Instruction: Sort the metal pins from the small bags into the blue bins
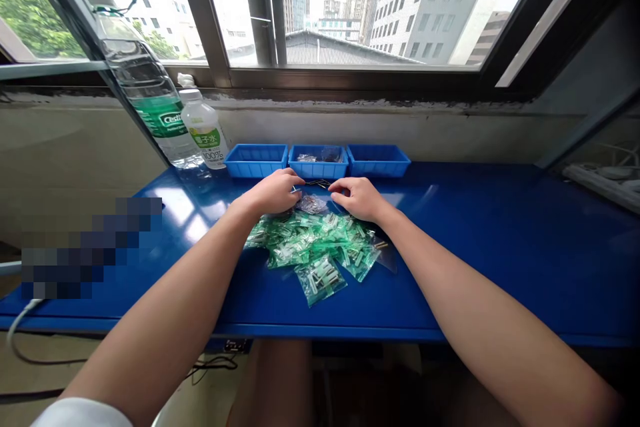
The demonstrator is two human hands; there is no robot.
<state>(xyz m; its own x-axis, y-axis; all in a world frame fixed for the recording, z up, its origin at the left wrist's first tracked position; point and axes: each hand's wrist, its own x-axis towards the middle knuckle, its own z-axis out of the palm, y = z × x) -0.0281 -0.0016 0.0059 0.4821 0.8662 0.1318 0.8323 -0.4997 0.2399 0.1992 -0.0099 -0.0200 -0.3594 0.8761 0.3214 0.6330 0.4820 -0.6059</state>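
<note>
My left hand is closed, fingers curled together, at the back of a heap of small green-tinted plastic bags. A tiny shiny bit shows by its fingertips; I cannot make out what it is. Across from it, my right hand has thumb and forefinger drawn close together. Several thin dark pieces lie between the two hands, by the fingertips. A clear bag of small parts sits just below them. One green bag with pale cylindrical parts lies at the front of the heap.
Behind my hands stand three blue bins: left, middle with small clear bags inside, and right. A large water bottle and a white bottle stand back left. A power strip is at far right.
</note>
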